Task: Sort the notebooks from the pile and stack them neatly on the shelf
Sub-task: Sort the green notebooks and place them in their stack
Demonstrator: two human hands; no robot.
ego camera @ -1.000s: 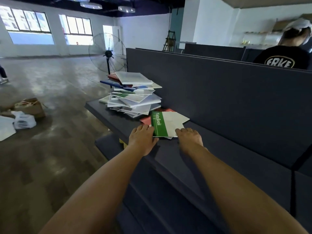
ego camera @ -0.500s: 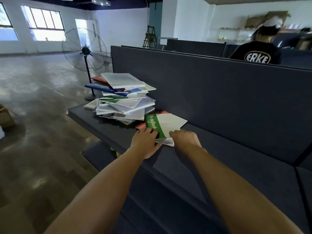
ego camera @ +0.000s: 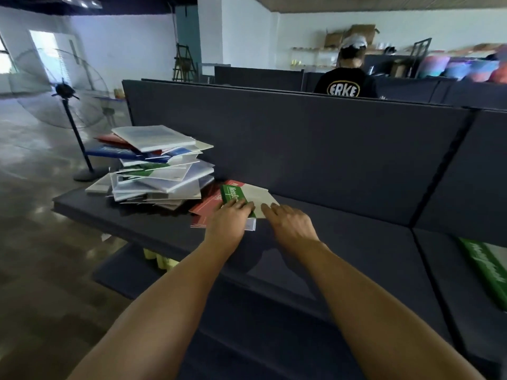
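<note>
Two bare arms reached forward to a dark shelf (ego camera: 343,237). The left hand (ego camera: 229,219) lay flat, fingers straight, on a green-spined notebook (ego camera: 248,194) resting on red notebooks (ego camera: 207,207). The right hand (ego camera: 288,222) touched its near edge with fingers extended. Just left stood a messy notebook pile (ego camera: 156,168). Another green notebook (ego camera: 488,267) lay far right.

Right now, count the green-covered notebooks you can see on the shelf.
3 at least. One green notebook lies under both hands; a green cover shows partway inside the messy pile; a third green notebook lies at the far right. The pile may hide more.
</note>
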